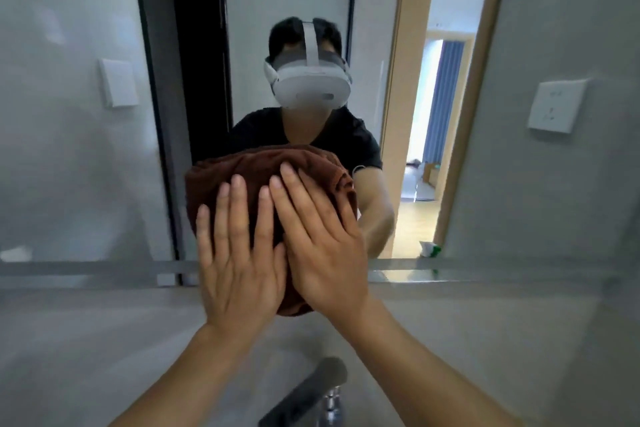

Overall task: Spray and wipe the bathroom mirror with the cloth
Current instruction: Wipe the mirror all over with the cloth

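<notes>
A brown cloth (256, 170) is pressed flat against the bathroom mirror (86, 149), low in its middle. My left hand (239, 256) lies flat on the cloth's lower left with fingers spread. My right hand (322, 246) lies flat beside it on the cloth's lower right, its fingers angled up to the left and partly over the left hand's fingertips. The cloth's lower edge hangs a little past the mirror's bottom edge (485, 269). No spray bottle is clearly in view.
A grey tap handle (308, 392) sticks up below my forearms. A wall socket (556, 106) sits right of the mirror, and a switch plate (117, 81) shows reflected at left. The mirror reflects me, a dark door frame and an open doorway. A white and green object (429, 248) shows at the mirror's lower right.
</notes>
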### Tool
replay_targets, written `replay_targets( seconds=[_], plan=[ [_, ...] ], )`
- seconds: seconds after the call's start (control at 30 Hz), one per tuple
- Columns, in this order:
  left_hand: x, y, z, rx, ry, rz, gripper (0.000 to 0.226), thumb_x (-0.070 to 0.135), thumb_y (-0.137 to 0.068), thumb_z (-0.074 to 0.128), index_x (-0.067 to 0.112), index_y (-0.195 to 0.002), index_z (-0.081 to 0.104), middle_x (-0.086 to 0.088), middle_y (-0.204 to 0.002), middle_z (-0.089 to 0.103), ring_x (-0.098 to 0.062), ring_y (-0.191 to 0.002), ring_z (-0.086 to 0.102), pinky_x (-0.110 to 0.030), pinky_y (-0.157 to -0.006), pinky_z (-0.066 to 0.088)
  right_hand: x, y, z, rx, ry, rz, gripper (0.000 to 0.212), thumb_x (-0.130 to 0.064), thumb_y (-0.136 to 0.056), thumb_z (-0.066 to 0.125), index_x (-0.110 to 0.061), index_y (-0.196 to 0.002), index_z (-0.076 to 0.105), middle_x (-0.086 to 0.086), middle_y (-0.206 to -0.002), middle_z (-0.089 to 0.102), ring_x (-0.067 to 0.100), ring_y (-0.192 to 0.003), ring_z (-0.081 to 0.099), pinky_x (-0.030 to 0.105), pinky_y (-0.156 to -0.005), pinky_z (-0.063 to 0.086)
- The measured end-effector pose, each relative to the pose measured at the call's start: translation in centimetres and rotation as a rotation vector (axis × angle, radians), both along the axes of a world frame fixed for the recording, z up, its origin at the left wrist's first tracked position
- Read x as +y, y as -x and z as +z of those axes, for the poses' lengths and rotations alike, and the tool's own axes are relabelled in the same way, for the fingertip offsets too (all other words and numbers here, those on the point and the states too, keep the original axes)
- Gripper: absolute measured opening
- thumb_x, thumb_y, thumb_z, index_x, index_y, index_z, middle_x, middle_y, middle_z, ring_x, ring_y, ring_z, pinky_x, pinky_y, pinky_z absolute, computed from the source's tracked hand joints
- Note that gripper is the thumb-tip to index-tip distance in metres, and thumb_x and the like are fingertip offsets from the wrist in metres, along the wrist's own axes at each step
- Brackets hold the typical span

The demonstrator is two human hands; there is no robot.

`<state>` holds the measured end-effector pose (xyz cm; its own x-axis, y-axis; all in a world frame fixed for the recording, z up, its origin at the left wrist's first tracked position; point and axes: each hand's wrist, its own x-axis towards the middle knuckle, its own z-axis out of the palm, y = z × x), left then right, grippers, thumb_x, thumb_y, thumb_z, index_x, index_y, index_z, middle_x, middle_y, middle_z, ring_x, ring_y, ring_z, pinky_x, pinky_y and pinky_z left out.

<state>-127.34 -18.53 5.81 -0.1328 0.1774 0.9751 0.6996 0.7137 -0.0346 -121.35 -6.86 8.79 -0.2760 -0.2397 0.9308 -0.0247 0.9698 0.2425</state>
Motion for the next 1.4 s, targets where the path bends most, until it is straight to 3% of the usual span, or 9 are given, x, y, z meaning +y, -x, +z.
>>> replay_targets(
  seconds=[0.33, 0.5, 0.7, 0.87, 1.0, 1.1, 1.2, 1.3, 1.4],
  plan=[
    [23.9, -15.3, 2.7, 0.159, 0.29, -0.166, 0.054, 0.021, -0.105, 0.025, 0.006, -0.157, 0.024, -0.017, -0.165, 0.015, -0.028, -0.153, 0.017, -0.047, -0.126, 0.006, 23.8, -16.2, -1.4, 0.111, 0.303, -0.286, 0.054, -0.035, -0.108, 0.017, -0.026, -0.161, 0.012, -0.01, -0.169, 0.005, 0.013, -0.156, 0.012, 0.038, -0.127, 0.009],
    [30.7, -20.5, 5.0, 0.134, 0.404, -0.269, 0.061, 0.023, -0.098, 0.031, 0.003, -0.155, 0.028, -0.016, -0.163, 0.021, -0.028, -0.151, 0.024, -0.045, -0.124, 0.009, 31.2, -21.0, -1.0, 0.15, 0.413, -0.317, 0.053, -0.035, -0.107, 0.016, -0.011, -0.154, 0.025, 0.003, -0.163, 0.021, 0.013, -0.156, 0.012, 0.046, -0.125, 0.016],
    [27.6, -21.3, 6.9, 0.089, 0.359, -0.447, 0.057, 0.018, -0.097, 0.039, 0.007, -0.153, 0.036, -0.013, -0.16, 0.034, -0.026, -0.146, 0.035, -0.041, -0.118, 0.027, 31.6, -21.3, -1.4, 0.118, 0.418, -0.333, 0.056, -0.035, -0.107, 0.018, -0.028, -0.161, 0.007, -0.01, -0.169, 0.001, 0.011, -0.156, 0.008, 0.033, -0.128, 0.006],
    [24.6, -21.2, 10.8, -0.195, 0.072, -0.357, 0.048, 0.035, -0.086, 0.068, 0.009, -0.125, 0.056, -0.008, -0.12, 0.059, -0.024, -0.104, 0.059, -0.039, -0.084, 0.051, 31.2, -21.4, -1.3, 0.081, 0.464, -0.391, 0.065, -0.027, -0.101, 0.03, -0.027, -0.161, 0.005, -0.003, -0.168, 0.008, 0.012, -0.156, 0.005, 0.033, -0.128, 0.005],
    [24.9, -22.8, 13.4, -0.339, 0.078, -0.393, 0.047, 0.041, -0.084, 0.073, 0.014, -0.119, 0.058, 0.001, -0.108, 0.057, -0.014, -0.082, 0.06, -0.029, -0.063, 0.055, 30.5, -22.0, -1.0, 0.037, 0.505, -0.404, 0.064, -0.024, -0.1, 0.031, -0.02, -0.161, 0.013, 0.004, -0.165, 0.017, 0.02, -0.155, 0.015, 0.036, -0.127, 0.009],
    [25.6, -23.5, 14.7, -0.423, 0.178, -0.332, 0.047, 0.041, -0.088, 0.069, 0.019, -0.127, 0.055, 0.002, -0.118, 0.054, -0.012, -0.086, 0.061, -0.023, -0.061, 0.053, 29.7, -22.5, -0.5, -0.008, 0.526, -0.392, 0.063, -0.024, -0.101, 0.033, -0.021, -0.161, 0.013, -0.001, -0.167, 0.012, 0.019, -0.155, 0.015, 0.031, -0.127, 0.004],
    [25.9, -23.6, 15.6, -0.438, 0.229, -0.311, 0.032, 0.036, -0.092, 0.066, 0.021, -0.119, 0.058, 0.004, -0.118, 0.052, -0.011, -0.087, 0.058, -0.02, -0.058, 0.047, 28.8, -23.2, 0.2, -0.043, 0.55, -0.377, 0.065, -0.025, -0.102, 0.033, -0.027, -0.161, 0.004, -0.004, -0.168, 0.008, 0.013, -0.156, 0.008, 0.031, -0.127, 0.004],
    [25.9, -24.0, 16.4, -0.406, 0.246, -0.368, 0.009, 0.024, -0.096, 0.059, 0.02, -0.104, 0.061, 0.004, -0.11, 0.053, -0.013, -0.08, 0.055, -0.025, -0.053, 0.047, 28.2, -23.7, 0.8, -0.055, 0.555, -0.394, 0.07, -0.022, -0.102, 0.037, -0.027, -0.161, 0.001, 0.0, -0.168, 0.014, 0.014, -0.156, 0.01, 0.036, -0.127, 0.013],
    [25.7, -24.4, 16.9, -0.415, 0.262, -0.406, 0.006, 0.02, -0.098, 0.054, 0.019, -0.103, 0.058, 0.003, -0.107, 0.054, -0.017, -0.083, 0.057, -0.034, -0.059, 0.055, 27.5, -24.1, 1.3, -0.079, 0.573, -0.432, 0.077, -0.014, -0.099, 0.051, -0.023, -0.161, 0.006, 0.005, -0.167, 0.02, 0.017, -0.155, 0.013, 0.043, -0.124, 0.021]
  ],
)
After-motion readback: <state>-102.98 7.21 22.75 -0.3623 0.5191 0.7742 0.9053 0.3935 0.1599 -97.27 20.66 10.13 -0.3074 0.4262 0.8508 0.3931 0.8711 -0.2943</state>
